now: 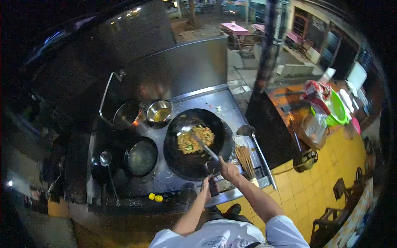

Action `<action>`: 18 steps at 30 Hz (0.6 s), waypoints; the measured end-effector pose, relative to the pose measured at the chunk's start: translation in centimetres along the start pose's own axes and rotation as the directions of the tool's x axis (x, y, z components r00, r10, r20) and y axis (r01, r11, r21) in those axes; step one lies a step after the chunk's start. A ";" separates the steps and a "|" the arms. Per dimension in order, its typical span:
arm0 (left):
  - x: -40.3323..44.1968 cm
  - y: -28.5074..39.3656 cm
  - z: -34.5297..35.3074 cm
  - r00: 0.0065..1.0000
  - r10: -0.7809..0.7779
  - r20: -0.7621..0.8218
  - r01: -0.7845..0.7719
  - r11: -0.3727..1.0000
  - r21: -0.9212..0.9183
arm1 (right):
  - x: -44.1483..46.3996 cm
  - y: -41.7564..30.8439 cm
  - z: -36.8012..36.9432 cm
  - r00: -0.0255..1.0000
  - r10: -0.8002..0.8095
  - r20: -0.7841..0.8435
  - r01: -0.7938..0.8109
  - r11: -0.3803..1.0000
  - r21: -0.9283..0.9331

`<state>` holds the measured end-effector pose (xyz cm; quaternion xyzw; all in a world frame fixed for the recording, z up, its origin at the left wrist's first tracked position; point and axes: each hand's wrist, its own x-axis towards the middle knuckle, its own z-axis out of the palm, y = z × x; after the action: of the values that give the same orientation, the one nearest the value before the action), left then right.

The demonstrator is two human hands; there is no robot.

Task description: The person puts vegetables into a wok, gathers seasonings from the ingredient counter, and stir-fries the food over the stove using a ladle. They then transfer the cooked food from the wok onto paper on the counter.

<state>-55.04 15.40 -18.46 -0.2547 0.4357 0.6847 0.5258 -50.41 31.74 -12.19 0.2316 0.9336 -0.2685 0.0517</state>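
A large black wok (209, 118) sits on the steel stove, holding a heap of stir-fried noodles (204, 134) with green bits. My left hand (205, 187) is closed around the wok's dark handle (213, 187) at the near side. In my right hand (229, 170) is the handle of a long metal wok spatula (209, 151). Its shiny head lies at the left part of the noodles, partly hidden by glare. Right of the wok, a dark ladle (246, 130) rests on the stove edge near a bundle of thin sticks (245, 160).
A metal bowl of yellowish liquid (159, 111) stands behind the wok. To the left are a second dark pan (142, 157) and a ladle (106, 158). Yellow caps (155, 197) lie at the front edge. An orange table (282, 93) at right bears a green basin (338, 109).
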 end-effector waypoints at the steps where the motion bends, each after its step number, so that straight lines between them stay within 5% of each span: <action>1: 0.3 -0.9 -0.5 0.997 0.062 -0.042 -0.054 0.985 0.166 | -1.7 0.5 -0.9 0.999 -0.021 0.042 0.024 0.997 -0.073; 5: 4.4 -2.3 -4.8 0.923 0.382 -0.031 -0.239 0.635 0.734 | -9.1 4.2 -3.7 0.998 0.040 0.057 -0.032 0.992 -0.126; 7: -5.1 -0.9 -2.1 0.975 0.203 0.094 -0.223 0.867 0.446 | -14.2 5.4 -5.6 0.993 0.108 0.042 -0.105 0.993 -0.062; 10: -13.2 -2.9 -3.3 0.970 0.209 0.121 -0.232 0.667 0.708 | -22.4 7.1 -7.4 0.988 0.119 -0.094 -0.112 0.991 0.074; 18: -21.7 -18.6 4.6 0.952 0.157 0.264 -0.307 0.480 0.822 | -36.3 19.9 -7.3 0.896 0.201 -0.396 -0.098 0.959 0.266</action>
<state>-30.15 9.82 -4.84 0.1517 0.7042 0.4632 0.5162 -8.83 35.71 -7.46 0.3600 0.8629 -0.3181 -0.1573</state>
